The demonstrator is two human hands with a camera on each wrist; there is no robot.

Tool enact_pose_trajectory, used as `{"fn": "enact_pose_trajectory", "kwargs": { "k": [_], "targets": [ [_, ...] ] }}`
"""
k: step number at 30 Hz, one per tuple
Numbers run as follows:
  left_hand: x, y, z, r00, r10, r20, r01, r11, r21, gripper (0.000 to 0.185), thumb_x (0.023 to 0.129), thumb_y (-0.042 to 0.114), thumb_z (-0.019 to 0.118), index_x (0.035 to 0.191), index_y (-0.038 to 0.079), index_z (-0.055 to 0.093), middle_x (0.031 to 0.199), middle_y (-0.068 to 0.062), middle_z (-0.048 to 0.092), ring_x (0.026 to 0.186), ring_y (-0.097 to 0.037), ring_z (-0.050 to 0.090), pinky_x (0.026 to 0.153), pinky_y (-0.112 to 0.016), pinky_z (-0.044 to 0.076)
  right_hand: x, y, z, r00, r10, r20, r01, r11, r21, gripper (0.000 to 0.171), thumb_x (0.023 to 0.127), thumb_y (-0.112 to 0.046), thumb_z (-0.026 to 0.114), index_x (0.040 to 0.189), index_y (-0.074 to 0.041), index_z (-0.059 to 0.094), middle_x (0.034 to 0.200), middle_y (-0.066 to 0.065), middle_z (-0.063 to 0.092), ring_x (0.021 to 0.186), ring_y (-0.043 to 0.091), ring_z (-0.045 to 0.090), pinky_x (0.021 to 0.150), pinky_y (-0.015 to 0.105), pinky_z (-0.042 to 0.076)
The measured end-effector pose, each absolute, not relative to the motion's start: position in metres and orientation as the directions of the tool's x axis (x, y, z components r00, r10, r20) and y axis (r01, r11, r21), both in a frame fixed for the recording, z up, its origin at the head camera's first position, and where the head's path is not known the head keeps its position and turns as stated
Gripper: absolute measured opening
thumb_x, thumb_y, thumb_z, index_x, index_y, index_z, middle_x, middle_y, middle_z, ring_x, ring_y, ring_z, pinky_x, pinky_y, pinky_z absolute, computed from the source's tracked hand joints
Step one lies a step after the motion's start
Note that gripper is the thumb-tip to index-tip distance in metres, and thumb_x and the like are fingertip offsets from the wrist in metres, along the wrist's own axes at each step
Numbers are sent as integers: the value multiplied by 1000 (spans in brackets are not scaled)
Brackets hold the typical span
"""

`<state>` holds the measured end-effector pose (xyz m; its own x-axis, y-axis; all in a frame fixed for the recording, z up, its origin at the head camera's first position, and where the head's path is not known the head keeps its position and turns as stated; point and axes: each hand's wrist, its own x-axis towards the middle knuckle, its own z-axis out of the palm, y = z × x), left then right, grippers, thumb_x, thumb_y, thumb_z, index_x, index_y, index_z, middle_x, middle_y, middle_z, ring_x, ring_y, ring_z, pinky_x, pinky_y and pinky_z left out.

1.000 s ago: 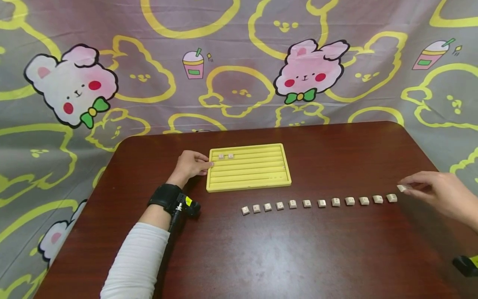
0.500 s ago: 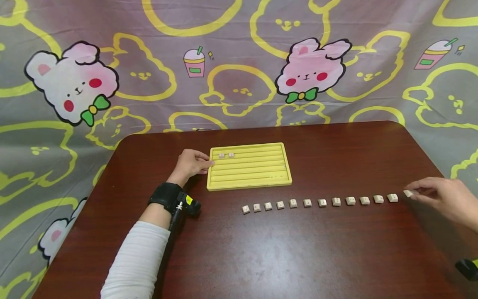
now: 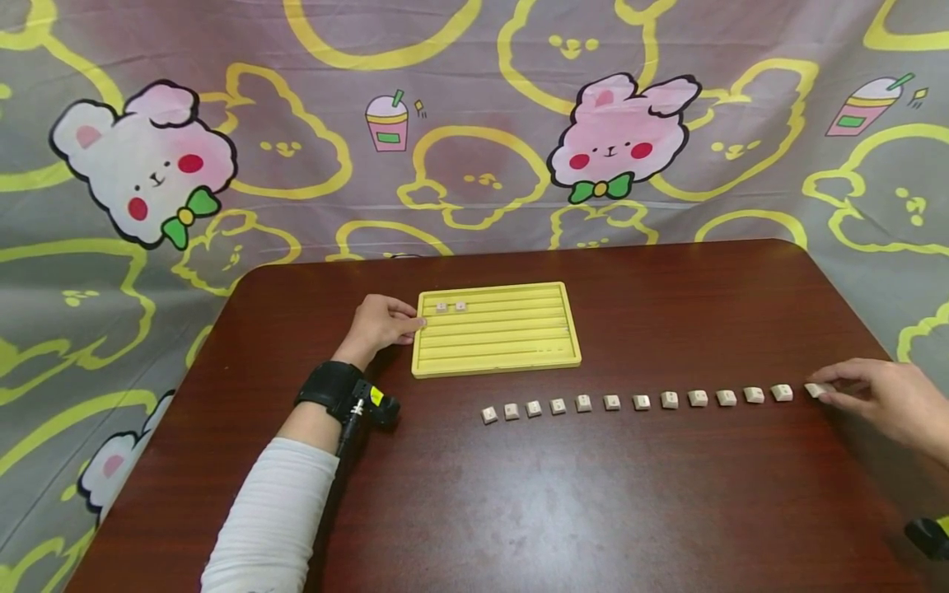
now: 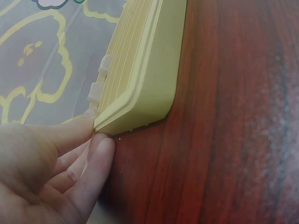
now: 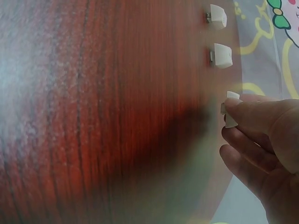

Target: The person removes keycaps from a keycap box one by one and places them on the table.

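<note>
My left hand (image 3: 381,324) holds the left side of a yellow ridged tray (image 3: 497,339), thumb on its rim. The left wrist view shows the thumb and a finger pinching the tray's corner (image 4: 135,114). Two pale keycaps (image 3: 460,306) sit in the tray's top row at the left. At the far right, my right hand (image 3: 885,402) pinches a cream keycap (image 5: 231,122) between thumb and fingers, close over the table. This keycap is at the right end of a long row of spaced keycaps (image 3: 670,400), and the thumb hides part of it.
A dark reddish-brown table (image 3: 563,511) lies under everything, its right edge close to my right hand. Behind it hangs a patterned cloth (image 3: 474,99) with cartoon bunnies. A black wrist strap with a camera (image 3: 344,394) is on my left wrist.
My right hand has moved slightly right and down, bringing its keycap level with the row's right end. The left hand keeps its hold on the tray.
</note>
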<state>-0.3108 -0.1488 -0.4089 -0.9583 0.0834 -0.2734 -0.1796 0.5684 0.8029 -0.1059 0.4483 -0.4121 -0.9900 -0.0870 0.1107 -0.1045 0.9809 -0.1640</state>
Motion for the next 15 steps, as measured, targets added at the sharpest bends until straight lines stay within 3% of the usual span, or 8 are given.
{"fn": "enact_pose_trajectory", "kwargs": {
  "k": [4, 11, 15],
  "targets": [
    [-311, -148, -409, -957, 74, -281, -190, 570, 799, 35, 88, 12, 75, 116, -7, 67, 103, -23, 72, 63, -7, 68, 64, -24, 62, -107, 448, -412, -989, -102, 103, -118, 978, -169, 15, 79, -11, 81, 90, -3, 75, 80, 8, 73, 66, 18, 66, 54, 35, 55],
    [-312, -149, -410, -955, 73, -289, -198, 569, 798, 35, 89, 12, 75, 117, -7, 67, 105, -23, 72, 63, -7, 68, 65, -25, 62, -106, 450, -414, -983, -131, 130, -151, 976, -158, 16, 76, -11, 83, 89, -7, 75, 78, -1, 72, 62, -7, 56, 53, 21, 48],
    [-312, -149, -410, -955, 75, -287, -197, 566, 801, 35, 88, 12, 75, 117, -7, 67, 105, -23, 72, 63, -7, 68, 65, -25, 62, -106, 451, -416, -984, -133, 120, -151, 975, -163, 15, 76, -11, 83, 88, -7, 75, 77, -2, 71, 63, -10, 52, 53, 22, 48]
  ]
}}
